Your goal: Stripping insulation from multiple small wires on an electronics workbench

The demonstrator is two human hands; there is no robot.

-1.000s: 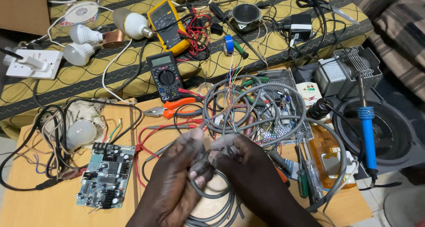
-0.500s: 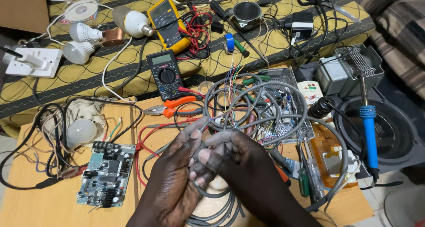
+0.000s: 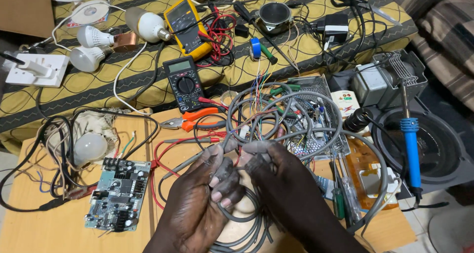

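Both hands low centre: left hand (image 3: 202,194) and right hand (image 3: 281,179) pinching grey cable (image 3: 296,115), pliers (image 3: 197,119) just above.

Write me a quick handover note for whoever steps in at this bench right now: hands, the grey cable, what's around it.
Left hand: fingers closed on the grey cable, pinching it between thumb and fingertips.
Right hand: pinches the same cable right beside the left; fingertips of both hands meet.
Cable: several loose coils stand above the hands, more loops lie under them; coloured wire ends stick out at the top, so that end is already stripped.
Nearby: orange pliers and black meter ahead, circuit board to the left, blue soldering iron to the right.
Left: the end in the grip shows no bared wires.
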